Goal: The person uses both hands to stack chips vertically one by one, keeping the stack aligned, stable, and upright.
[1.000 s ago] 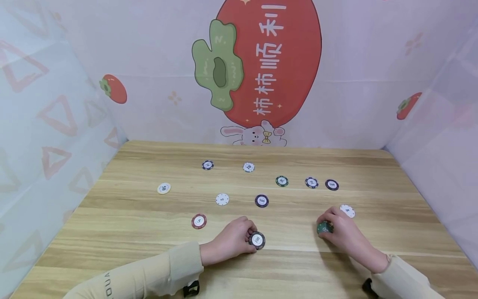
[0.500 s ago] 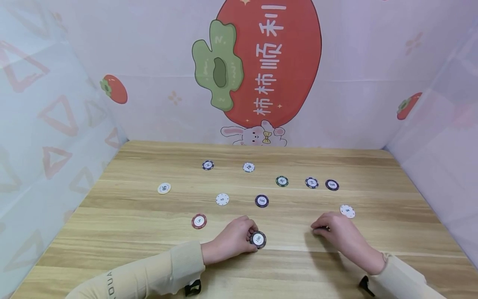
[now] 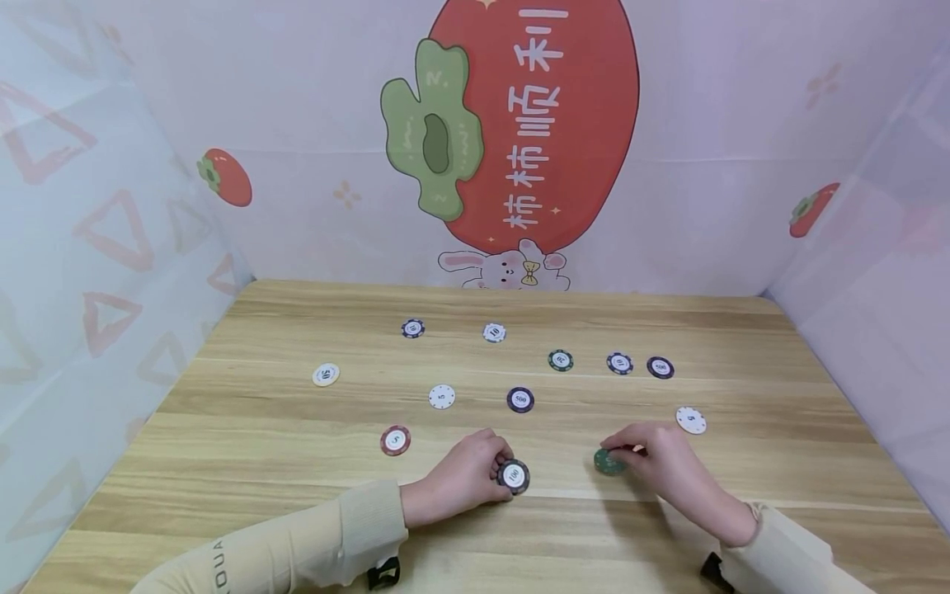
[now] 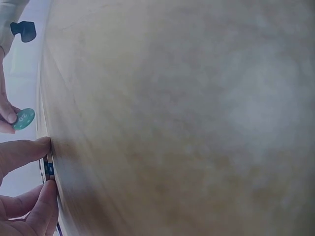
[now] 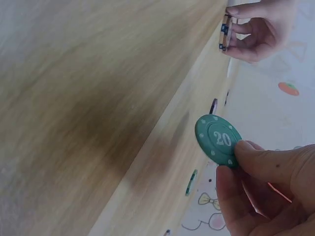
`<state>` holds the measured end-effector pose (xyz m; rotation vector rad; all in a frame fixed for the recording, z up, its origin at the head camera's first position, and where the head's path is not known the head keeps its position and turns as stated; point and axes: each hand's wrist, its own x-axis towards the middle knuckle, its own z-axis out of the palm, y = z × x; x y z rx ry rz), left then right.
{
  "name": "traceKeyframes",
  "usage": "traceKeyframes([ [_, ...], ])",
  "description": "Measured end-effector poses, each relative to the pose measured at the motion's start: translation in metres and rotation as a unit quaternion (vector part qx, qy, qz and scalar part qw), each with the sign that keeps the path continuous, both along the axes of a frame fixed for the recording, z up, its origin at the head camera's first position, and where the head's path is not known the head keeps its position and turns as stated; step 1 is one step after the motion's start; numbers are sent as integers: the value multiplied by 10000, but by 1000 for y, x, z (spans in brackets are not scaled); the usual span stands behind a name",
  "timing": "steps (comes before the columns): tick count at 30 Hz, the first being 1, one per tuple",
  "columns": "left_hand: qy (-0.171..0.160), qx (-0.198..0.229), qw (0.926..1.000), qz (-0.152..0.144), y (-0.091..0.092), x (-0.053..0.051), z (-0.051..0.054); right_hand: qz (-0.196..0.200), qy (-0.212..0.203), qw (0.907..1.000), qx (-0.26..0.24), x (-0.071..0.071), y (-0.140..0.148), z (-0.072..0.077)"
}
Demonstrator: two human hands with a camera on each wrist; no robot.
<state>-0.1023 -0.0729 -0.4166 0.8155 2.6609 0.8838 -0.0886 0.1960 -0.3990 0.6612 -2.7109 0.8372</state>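
Observation:
My left hand (image 3: pixel 462 477) holds a short stack of poker chips (image 5: pixel 225 32) by its edges, low over the wooden table. On top is a black-rimmed chip marked 100 (image 3: pixel 514 476). To the right, my right hand (image 3: pixel 671 469) pinches the rim of a green poker chip (image 3: pixel 607 462) between thumb and fingers. The right wrist view shows this green chip (image 5: pixel 219 140) tilted, marked 20, above the tabletop. A gap separates it from the stack. In the left wrist view, only the thin edge of the stack (image 4: pixel 48 168) shows between the fingertips.
Several chips lie singly on the table (image 3: pixel 245 495): a red 5 (image 3: pixel 396 440) left of my left hand, a purple 500 (image 3: pixel 520 400) beyond it, and a white chip (image 3: pixel 691 420) beside my right hand. A printed cloth wall (image 3: pixel 312 223) stands behind.
My right hand has moved left toward the stack, carrying the green chip. The chip was briefly mostly hidden and shows again. My left hand stays nearly still with the stack.

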Motion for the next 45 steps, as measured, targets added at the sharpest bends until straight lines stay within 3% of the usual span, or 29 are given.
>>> traceKeyframes([
  [4, 34, -39, 10000, -8, 0, 0, 0, -143, -754, 9967, -253, -2, -3, 2],
  [11, 65, -86, 9999, -26, 0, 0, 0, -112, -1649, 9839, -674, -5, -7, 5],
  [23, 165, -145, 9998, -29, -1, 0, 0, 25, -2818, 9430, -1769, -10, -21, -1],
  [29, 42, -147, 9999, -13, 0, 0, 0, 128, -3184, 9247, -2085, -12, -31, -5],
  [39, -25, -148, 9999, -20, 1, 0, -1, 140, -3558, 9032, -2398, -11, -46, -15],
  [45, -14, -154, 9999, -40, 1, -1, -1, 162, -3741, 8950, -2424, -11, -54, -18],
])
